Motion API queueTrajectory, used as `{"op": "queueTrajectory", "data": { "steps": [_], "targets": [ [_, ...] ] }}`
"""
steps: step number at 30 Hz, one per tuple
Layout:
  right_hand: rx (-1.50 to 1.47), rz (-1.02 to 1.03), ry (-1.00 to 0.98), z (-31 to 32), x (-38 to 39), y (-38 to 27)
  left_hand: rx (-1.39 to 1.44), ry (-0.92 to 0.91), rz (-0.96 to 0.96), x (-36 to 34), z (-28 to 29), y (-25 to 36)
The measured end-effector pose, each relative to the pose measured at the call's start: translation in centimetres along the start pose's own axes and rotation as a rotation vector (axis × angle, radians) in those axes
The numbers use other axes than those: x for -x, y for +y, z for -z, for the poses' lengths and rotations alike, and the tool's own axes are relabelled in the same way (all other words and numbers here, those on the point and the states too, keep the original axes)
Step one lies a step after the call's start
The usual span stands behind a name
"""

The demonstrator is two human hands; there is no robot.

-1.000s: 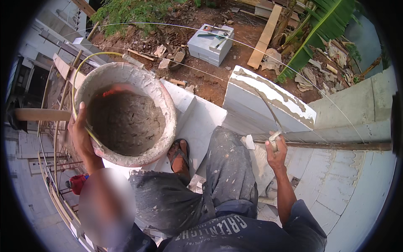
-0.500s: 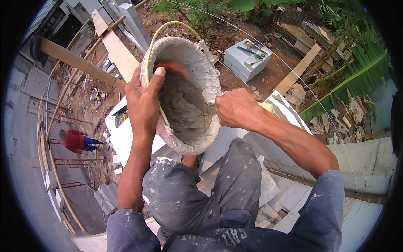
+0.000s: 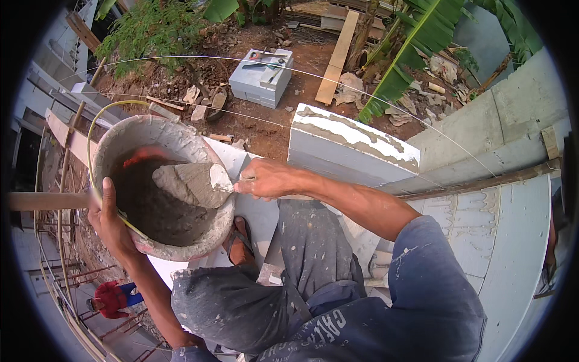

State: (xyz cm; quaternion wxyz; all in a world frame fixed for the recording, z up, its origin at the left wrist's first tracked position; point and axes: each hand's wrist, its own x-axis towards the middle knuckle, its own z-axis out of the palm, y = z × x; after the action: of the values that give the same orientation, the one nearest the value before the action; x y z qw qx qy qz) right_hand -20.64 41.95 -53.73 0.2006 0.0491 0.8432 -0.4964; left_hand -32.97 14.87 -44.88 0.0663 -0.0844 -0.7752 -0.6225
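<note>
My left hand point(image 3: 111, 217) grips the side of a mortar-crusted bucket point(image 3: 145, 241) by its yellow handle point(image 3: 96, 139), thumb up along the outside. My right hand point(image 3: 262, 178) is closed on the handle of a trowel point(image 3: 220, 178), whose blade lies inside the bucket, heaped with grey mortar point(image 3: 193, 187). To the right stands a white block point(image 3: 350, 157) with grey mortar streaks along its top. My sandalled foot point(image 3: 241, 238) shows beside the bucket on a white block surface.
A wooden tool handle point(image 3: 48, 201) is at left. Stacked blocks with tools point(image 3: 253, 90), planks point(image 3: 335, 60), banana leaves and rubble lie ahead. A taut string crosses the view. A concrete beam point(image 3: 482, 133) is at right. A person in red point(image 3: 111, 298) is down at lower left.
The bucket has tipped toward me and back. My right hand has come from beside the block to the bucket, and the trowel now carries mortar inside it. The person in red has shifted in view.
</note>
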Motion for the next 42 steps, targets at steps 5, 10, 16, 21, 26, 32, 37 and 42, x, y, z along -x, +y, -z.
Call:
{"op": "queueTrajectory", "data": {
  "steps": [5,10,16,21,26,32,37,42],
  "targets": [
    [-0.466,-0.064,0.074,1.0,8.1,5.4,-0.115,0.052,0.069,-1.2,1.1,0.5],
    [0.373,-0.263,0.493,7.4,16.6,11.5,-0.099,-0.014,0.076,-3.8,2.8,-2.3],
    [0.965,-0.560,0.627,11.1,17.1,17.6,-0.201,0.004,0.040,-5.0,5.3,-2.8],
    [0.894,-0.733,0.685,11.1,22.7,19.2,-0.131,0.011,0.098,-4.4,5.7,-2.8],
    [0.951,-0.842,0.867,9.1,28.5,19.6,-0.051,-0.024,0.160,-5.5,9.9,-5.2],
    [0.972,-1.019,0.873,5.7,30.9,22.4,-0.118,-0.037,0.136,-6.3,10.8,-5.7],
    [0.902,-1.140,1.048,2.3,30.1,22.7,-0.062,0.101,0.237,-5.7,9.7,-4.0],
    [0.446,-1.248,1.208,-1.1,27.5,23.8,-0.074,0.058,0.186,-6.7,9.3,-4.8]
  ]
}}
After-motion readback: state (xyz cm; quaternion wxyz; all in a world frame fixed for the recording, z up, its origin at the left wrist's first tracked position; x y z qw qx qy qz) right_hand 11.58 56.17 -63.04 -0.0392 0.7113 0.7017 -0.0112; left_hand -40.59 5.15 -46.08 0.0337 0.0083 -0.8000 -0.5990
